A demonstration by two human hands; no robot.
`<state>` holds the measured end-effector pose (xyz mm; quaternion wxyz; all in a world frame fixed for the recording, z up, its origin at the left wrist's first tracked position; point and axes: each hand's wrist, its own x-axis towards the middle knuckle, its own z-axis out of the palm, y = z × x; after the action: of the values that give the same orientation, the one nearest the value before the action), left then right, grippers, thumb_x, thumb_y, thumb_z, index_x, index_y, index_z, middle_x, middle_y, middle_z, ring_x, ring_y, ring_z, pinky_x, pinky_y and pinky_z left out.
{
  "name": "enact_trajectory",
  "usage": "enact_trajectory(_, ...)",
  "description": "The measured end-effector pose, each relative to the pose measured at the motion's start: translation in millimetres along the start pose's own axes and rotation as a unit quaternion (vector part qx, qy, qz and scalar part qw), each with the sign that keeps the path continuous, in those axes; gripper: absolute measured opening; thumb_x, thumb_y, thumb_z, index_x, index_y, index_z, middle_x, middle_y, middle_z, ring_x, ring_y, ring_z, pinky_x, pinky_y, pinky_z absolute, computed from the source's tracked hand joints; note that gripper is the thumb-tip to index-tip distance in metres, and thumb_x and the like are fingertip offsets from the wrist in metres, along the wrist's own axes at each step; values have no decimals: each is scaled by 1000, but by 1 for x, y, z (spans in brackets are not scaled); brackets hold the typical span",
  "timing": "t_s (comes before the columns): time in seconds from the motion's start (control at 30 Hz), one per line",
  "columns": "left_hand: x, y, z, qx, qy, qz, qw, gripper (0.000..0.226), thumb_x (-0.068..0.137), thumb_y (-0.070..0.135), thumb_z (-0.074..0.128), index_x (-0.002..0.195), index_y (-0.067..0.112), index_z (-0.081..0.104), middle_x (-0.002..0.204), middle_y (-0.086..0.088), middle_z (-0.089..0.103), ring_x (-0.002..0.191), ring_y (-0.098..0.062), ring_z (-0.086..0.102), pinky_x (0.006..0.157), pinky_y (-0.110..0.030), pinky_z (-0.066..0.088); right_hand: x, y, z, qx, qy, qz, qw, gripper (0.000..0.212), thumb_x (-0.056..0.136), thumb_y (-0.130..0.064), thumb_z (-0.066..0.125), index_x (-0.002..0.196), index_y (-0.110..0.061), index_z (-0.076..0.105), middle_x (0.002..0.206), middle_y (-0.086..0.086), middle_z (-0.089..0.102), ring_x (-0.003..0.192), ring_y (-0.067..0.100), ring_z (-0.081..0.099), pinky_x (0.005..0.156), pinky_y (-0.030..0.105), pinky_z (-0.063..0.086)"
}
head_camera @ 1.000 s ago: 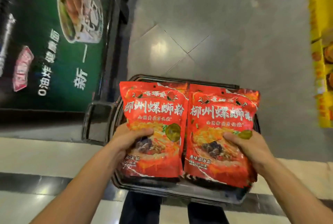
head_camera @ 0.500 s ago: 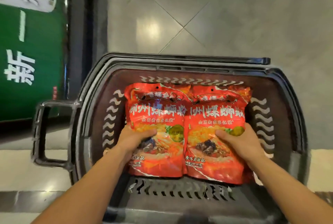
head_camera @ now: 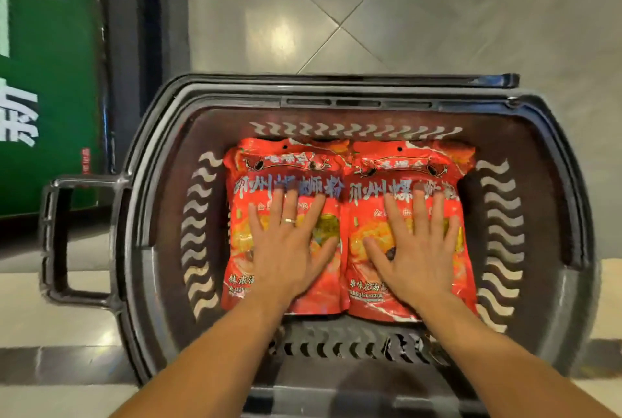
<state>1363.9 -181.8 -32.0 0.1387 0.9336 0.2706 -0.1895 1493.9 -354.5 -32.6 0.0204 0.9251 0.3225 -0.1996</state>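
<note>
Two red noodle packets lie flat side by side in the bottom of a dark plastic shopping basket [head_camera: 336, 94]. My left hand [head_camera: 289, 242] rests palm down with straight spread fingers on the left packet [head_camera: 255, 161]; a ring shows on one finger. My right hand [head_camera: 417, 246] lies the same way, flat and spread, on the right packet [head_camera: 404, 161]. Neither hand curls round anything. More red packets may lie under the top ones, but I cannot tell.
The basket stands on a grey tiled floor [head_camera: 404, 13], with its handle [head_camera: 57, 239] sticking out to the left. A green advertising panel [head_camera: 50, 97] in a dark frame stands at the left. A pale floor band runs across the bottom.
My hands lowered the packets from above the basket to its bottom. They let go of the packet edges and now lie flat on top of them.
</note>
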Motion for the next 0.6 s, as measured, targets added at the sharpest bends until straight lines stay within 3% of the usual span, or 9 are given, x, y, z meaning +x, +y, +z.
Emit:
enact_trajectory(0.2,7,-9,25,0,59,10,998,69,91,69,34,152,38,33,154,-16,41,146,-38,28,116,-66,9,8,20,25,15,49,-16,999,75,88,-66,38,154,-30,31,161,19,21,149,44,12,115,65,17)
enact_trajectory(0.37,9,-10,30,13,64,11,998,69,92,68,34,151,34,38,151,-18,45,144,-40,32,116,-67,11,12,20,28,4,32,-16,999,74,89,-67,33,154,-31,26,162,18,16,149,44,8,116,65,16)
enact_trajectory(0.5,7,-7,18,29,22,6,999,70,95,70,21,153,32,34,153,-16,44,147,-38,30,117,-67,9,14,17,12,-31,-34,-19,999,74,93,-71,23,155,-31,20,162,18,18,150,43,7,116,64,15)
enact_trajectory(0.6,8,-3,-11,11,-54,-5,998,71,96,70,19,158,35,20,161,-12,30,153,-33,16,119,-63,4,23,16,-22,-38,-155,-24,987,78,92,-74,21,157,-35,4,165,13,9,151,38,0,120,58,9)
